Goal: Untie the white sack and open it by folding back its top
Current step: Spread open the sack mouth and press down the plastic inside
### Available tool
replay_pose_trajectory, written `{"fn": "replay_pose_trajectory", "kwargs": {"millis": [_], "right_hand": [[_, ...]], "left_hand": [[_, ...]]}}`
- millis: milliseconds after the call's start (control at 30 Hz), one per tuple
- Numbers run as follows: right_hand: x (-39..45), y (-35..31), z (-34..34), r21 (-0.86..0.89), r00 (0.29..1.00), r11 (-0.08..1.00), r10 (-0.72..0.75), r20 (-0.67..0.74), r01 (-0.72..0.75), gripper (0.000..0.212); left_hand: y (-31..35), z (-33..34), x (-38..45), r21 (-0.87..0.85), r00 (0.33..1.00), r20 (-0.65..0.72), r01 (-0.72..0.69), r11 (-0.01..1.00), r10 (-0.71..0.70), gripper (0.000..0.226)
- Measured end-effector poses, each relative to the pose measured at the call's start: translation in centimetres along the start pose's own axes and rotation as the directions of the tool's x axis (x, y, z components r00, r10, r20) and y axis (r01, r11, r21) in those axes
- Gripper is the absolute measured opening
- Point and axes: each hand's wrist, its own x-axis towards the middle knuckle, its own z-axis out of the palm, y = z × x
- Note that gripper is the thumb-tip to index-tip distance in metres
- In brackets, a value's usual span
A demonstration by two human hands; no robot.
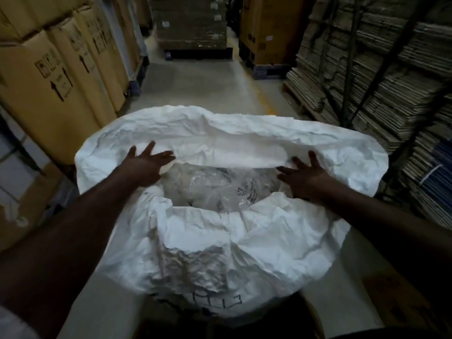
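Observation:
A big white woven sack (244,133) stands on the floor right in front of me, its mouth wide and its top rolled outward into a thick crumpled rim. Clear plastic packets (215,187) with dark print show inside the mouth. My left hand (144,165) rests flat on the left inner edge of the far rim, fingers spread. My right hand (303,177) lies flat on the right inner edge, fingers spread too. Neither hand holds anything. No tie or string is visible.
Stacked brown cartons (56,77) line the left. Piles of flattened cardboard (381,77) on a wooden pallet fill the right. A wrapped pallet load (193,23) and a yellow carton (266,23) stand at the aisle's far end. Grey floor (208,86) runs between.

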Motion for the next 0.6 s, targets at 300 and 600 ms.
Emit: {"fn": "replay_pose_trajectory", "kwargs": {"millis": [300, 600], "right_hand": [[-6.6, -2.5, -6.4, 0.464, 0.979, 0.885, 0.061, -0.194, 0.036, 0.07], [-21.6, -11.8, -2.0, 0.802, 0.78, 0.545, 0.383, -0.496, 0.243, 0.042]], "left_hand": [[7.7, -4.9, -5.4, -0.116, 0.973, -0.219, -0.105, 0.988, 0.078, 0.063], [18.9, -2.6, -20.8, -0.449, 0.792, -0.606, -0.263, 0.854, -0.074, 0.044]]}}
